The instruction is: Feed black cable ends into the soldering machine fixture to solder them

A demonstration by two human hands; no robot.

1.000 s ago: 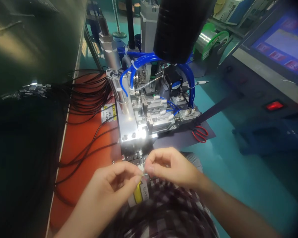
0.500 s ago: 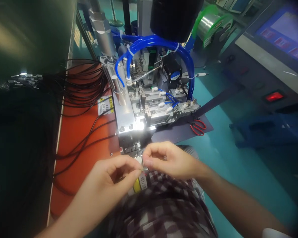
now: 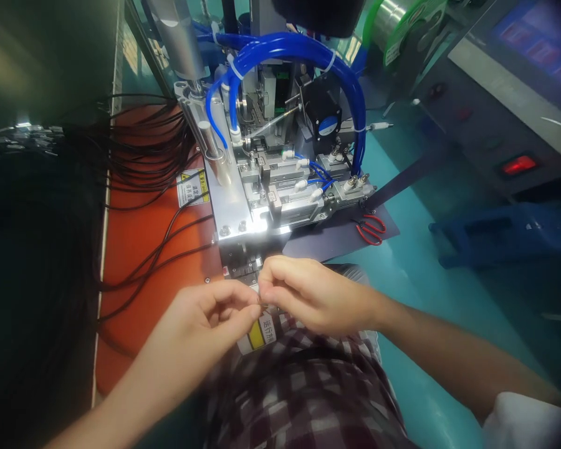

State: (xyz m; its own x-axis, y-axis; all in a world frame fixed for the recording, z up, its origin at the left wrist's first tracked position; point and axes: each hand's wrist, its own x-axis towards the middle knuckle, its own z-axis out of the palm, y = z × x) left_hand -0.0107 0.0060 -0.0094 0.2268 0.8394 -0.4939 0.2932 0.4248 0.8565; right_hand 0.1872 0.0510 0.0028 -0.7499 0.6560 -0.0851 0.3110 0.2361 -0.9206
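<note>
My left hand (image 3: 210, 318) is closed, its thumb and forefinger pinching a thin wire-like piece (image 3: 262, 305) whose kind is too small to tell. Right against those fingertips, my right hand (image 3: 308, 293) is pinched too; whatever lies between its fingers is hidden. Both hands meet just in front of a bench machine (image 3: 234, 206) with a bright metal plate and several small air cylinders. Below the fingers shows a yellow and white label (image 3: 257, 337) with printed characters.
Several black cables (image 3: 154, 249) run across the orange mat (image 3: 131, 243) on the left, with a bundle of metal ends (image 3: 28, 137) beyond. Red-handled pliers (image 3: 371, 229) lie right of the machine. Blue hoses (image 3: 290, 47) arch above. A wire spool (image 3: 395, 28) and a control box (image 3: 477, 118) stand at the right.
My fingertips have come together, with the right hand moving left toward the left one. The metal piece that stuck out from my left fingertips is now mostly covered. The view has shifted slightly.
</note>
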